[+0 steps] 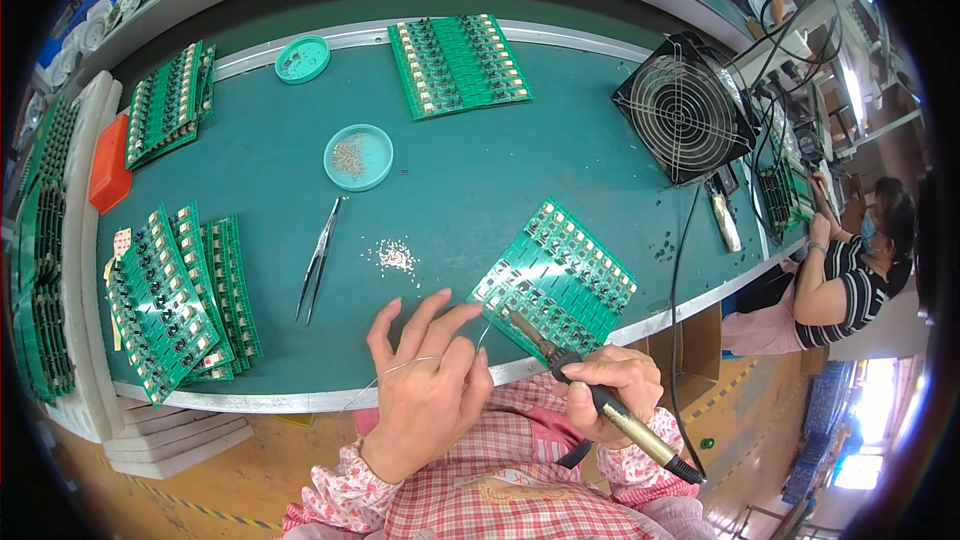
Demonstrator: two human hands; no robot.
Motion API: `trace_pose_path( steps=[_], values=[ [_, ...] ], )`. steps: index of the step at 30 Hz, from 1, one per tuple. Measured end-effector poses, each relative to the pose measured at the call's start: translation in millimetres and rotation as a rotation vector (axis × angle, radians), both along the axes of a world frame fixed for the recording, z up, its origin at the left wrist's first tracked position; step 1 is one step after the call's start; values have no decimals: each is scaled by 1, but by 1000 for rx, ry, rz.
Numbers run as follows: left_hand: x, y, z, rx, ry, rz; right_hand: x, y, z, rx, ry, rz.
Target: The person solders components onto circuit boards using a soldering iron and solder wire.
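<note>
Circuit board [560, 275], green and set with rows of small parts, lay at a slant on the green bench [250, 185], just beyond the fingers of the right hand [612, 390] and just right of the left fingertips. From where I stood, the right fingers were wrapped around a soldering iron [640, 431], whose tip pointed away from them over the board's left part; I could not tell whether it touched. The left hand [430, 395] had its fingers bent and spread a little, forefinger and thumb seemingly pinching a thin wire [485, 334] whose end stood near the iron's tip. Whether those fingertips met the board's edge, I couldn't make out. Straight ahead of the left fingers sat a scatter of tiny pale pieces [394, 257], with steel tweezers [318, 265] lying to the left of it. Farther out from those fingers came a turquoise dish [377, 150] of little tan bits, then a second dish [319, 53] with a few dark ones, and to its right another board [460, 65]. Well left of the left fingers, several boards [165, 305] leaned in an overlapping stack. Well beyond the right fingers and off to their right stood a black fan [685, 110] with a wire guard.
</note>
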State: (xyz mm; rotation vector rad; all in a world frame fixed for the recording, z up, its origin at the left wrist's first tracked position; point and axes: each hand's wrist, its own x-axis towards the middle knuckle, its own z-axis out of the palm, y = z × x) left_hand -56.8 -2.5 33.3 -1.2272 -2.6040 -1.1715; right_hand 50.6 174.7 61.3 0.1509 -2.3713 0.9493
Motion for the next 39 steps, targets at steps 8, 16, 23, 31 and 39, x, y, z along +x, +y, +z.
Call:
trace_pose_path(
  steps=[8,16,23,31,39],
  values=[
    [2,1,-1,-25,37,10,-5,-6,-1,43,-6,-3],
    [2,1,-1,-21,31,13,-8,-10,5,94,-43,-6],
    [2,2,-3,-19,37,18,-7,-13,6,341,-53,49],
    [1,0,-1,-12,37,4,-1,-20,2,488,-46,81],
    [2,-2,-1,-12,51,-5,4,-6,12,134,-41,55]
  ],
)
